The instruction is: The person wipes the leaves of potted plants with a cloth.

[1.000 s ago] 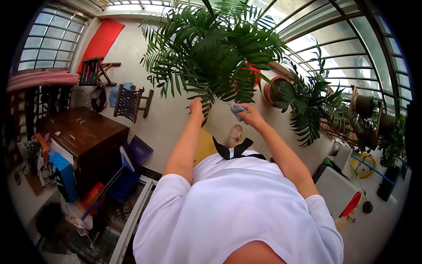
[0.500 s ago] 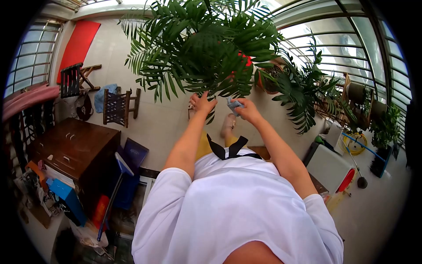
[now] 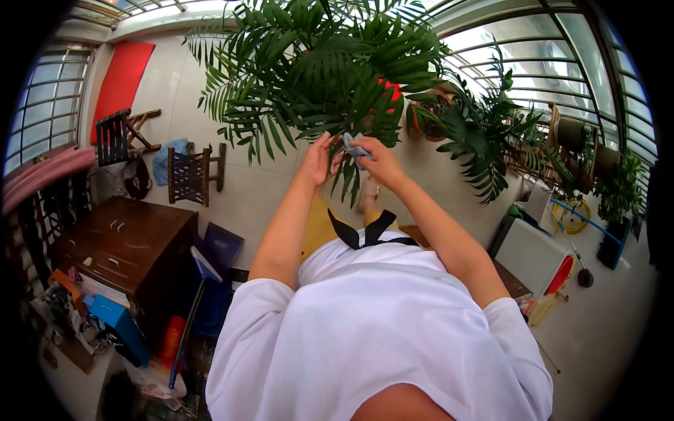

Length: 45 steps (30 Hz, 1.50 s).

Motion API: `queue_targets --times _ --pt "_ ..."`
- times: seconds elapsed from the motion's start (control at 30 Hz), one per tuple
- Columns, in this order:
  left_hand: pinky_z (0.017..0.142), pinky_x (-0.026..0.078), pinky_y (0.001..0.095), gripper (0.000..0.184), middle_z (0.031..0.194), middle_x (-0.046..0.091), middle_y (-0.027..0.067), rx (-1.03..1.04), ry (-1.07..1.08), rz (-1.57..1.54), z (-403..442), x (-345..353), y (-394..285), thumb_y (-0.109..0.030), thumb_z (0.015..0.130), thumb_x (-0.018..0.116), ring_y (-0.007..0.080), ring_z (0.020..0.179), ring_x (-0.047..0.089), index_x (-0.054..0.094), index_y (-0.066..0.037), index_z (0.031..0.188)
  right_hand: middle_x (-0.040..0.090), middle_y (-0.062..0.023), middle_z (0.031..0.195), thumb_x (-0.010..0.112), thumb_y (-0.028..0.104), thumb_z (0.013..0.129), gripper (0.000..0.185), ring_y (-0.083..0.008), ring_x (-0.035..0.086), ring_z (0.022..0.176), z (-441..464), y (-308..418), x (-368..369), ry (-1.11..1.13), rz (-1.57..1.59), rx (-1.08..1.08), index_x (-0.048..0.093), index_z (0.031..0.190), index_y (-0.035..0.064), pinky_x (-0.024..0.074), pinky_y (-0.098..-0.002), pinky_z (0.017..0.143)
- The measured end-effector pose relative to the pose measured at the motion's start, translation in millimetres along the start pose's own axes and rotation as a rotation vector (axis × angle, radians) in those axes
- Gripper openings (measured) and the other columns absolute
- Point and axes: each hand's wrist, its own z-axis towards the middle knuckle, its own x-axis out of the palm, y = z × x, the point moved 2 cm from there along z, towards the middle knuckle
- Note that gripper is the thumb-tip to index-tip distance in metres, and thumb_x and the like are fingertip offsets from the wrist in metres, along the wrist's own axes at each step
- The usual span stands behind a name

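A large potted palm (image 3: 281,84) with long green fronds fills the top middle of the view. Its lowest leaves hang down to my hands. My left hand (image 3: 319,161) is beneath the lower leaf tips, palm turned up and fingers stretched out, right beside a drooping leaf. Bunched in the closed fingers of my right hand (image 3: 380,163) is a blue-grey cloth (image 3: 357,146), which meets the same leaf from the right. Whether my left fingers touch the leaf, I cannot tell. Part of a red pot (image 3: 390,92) shows behind the fronds.
To the right stand another potted plant (image 3: 484,140) and a white bin-like container (image 3: 530,256). A wooden cabinet (image 3: 123,242) with a blue box (image 3: 112,319) near it is at the left. Folding stools (image 3: 189,175) stand beyond it, near a red panel (image 3: 123,88).
My right hand has moved left with the cloth, up to the leaf near my left hand. The left hand has turned its palm up.
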Motion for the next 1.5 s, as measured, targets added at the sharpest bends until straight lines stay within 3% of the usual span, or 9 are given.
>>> queue_targets --times 0.2,0.4,0.57,0.67,0.97,1.1,1.27,1.37,1.5 --pt "0.073 0.048 0.0313 0.052 0.121 0.055 0.0116 0.115 -0.095 -0.179 -17.5 32.8 -8.6 -0.051 0.089 0.044 0.0207 0.094 0.058 0.052 -0.008 0.116 0.052 -0.0092 0.123 0.056 0.005 0.07 0.042 -0.0312 0.049 0.109 -30.2 46.0 -0.3 0.236 -0.414 -0.123 0.062 0.111 0.0144 0.0438 -0.0378 0.09" --pt "0.084 0.044 0.04 0.055 0.123 0.053 0.0062 0.06 0.079 -0.087 -16.6 24.4 -17.5 -0.056 0.087 0.043 0.0224 0.107 0.053 0.049 -0.011 0.118 0.057 -0.0109 0.114 0.055 0.003 0.067 0.039 -0.0271 0.057 0.099 -34.4 68.3 -26.5 0.501 -0.122 0.034 0.065 0.104 0.0106 0.0464 -0.0339 0.084" --pt "0.08 0.045 0.0405 0.052 0.115 0.057 0.0034 0.043 0.09 -0.087 -15.5 22.6 -20.9 -0.055 0.087 0.044 0.0221 0.105 0.054 0.052 -0.012 0.115 0.056 -0.0115 0.114 0.054 0.003 0.068 0.04 -0.0237 0.056 0.102 -4.1 85.9 -45.8 0.211 0.163 0.195 0.063 0.107 0.0063 0.0431 -0.0302 0.088" --pt "0.076 0.044 0.0388 0.049 0.11 0.059 0.0017 0.043 0.114 -0.04 -13.0 18.9 -20.7 -0.054 0.088 0.044 0.0219 0.104 0.055 0.054 -0.013 0.113 0.055 -0.0146 0.115 0.055 0.003 0.071 0.041 -0.028 0.055 0.105 16.4 74.9 -36.0 -0.097 -0.087 -0.082 0.061 0.111 0.0075 0.0425 -0.0325 0.09" --pt "0.065 0.044 0.0262 0.052 0.11 0.059 0.0036 -0.005 -0.227 0.144 -28.6 26.8 -25.7 -0.052 0.088 0.045 0.0146 0.084 0.054 0.052 -0.011 0.119 0.056 -0.0145 0.109 0.057 0.005 0.068 0.04 -0.0301 0.055 0.1 3.1 65.2 -1.5 0.311 -0.231 -0.072 0.063 0.108 0.0102 0.045 -0.0333 0.086" --pt "0.09 0.04 0.0338 0.057 0.119 0.055 0.0079 0.056 -0.299 0.305 -9.9 -29.3 -21.7 -0.048 0.088 0.049 0.0195 0.107 0.051 0.044 -0.009 0.128 0.058 -0.0113 0.106 0.057 0.004 0.068 0.041 -0.0225 0.056 0.097 0.8 76.7 -20.7 0.375 -0.095 -0.005 0.063 0.108 0.0102 0.0459 -0.0302 0.082" --pt "0.099 0.033 0.0377 0.051 0.128 0.044 0.0152 0.282 -0.659 0.803 -24.8 -6.2 -37.4 -0.037 0.087 0.053 0.024 0.117 0.043 0.047 -0.004 0.126 0.059 -0.0096 0.106 0.056 0.005 0.068 0.039 -0.0208 0.057 0.097 23.6 84.4 -74.3 -0.089 0.087 -0.055 0.063 0.106 0.0098 0.0438 -0.0276 0.084" --pt "0.092 0.04 0.038 0.046 0.124 0.047 0.0147 0.558 -0.648 1.187 -25.0 13.4 -43.8 -0.033 0.086 0.055 0.0275 0.111 0.048 0.05 -0.006 0.122 0.056 -0.0102 0.113 0.055 0.008 0.071 0.037 -0.0275 0.057 0.099 40.4 75.5 -106.3 -0.36 -0.327 -0.164 0.062 0.107 0.0103 0.045 -0.0335 0.084" --pt "0.089 0.038 0.0335 0.034 0.112 0.054 0.0072 0.4 -0.383 0.817 -12.8 47.3 -33.3 -0.028 0.085 0.056 0.0187 0.102 0.051 0.056 -0.007 0.113 0.056 -0.0103 0.113 0.055 0.01 0.072 0.037 -0.0294 0.056 0.098 48.5 52.9 -124.7 -0.4 -0.509 -0.046 0.062 0.108 0.012 0.0453 -0.0358 0.084"
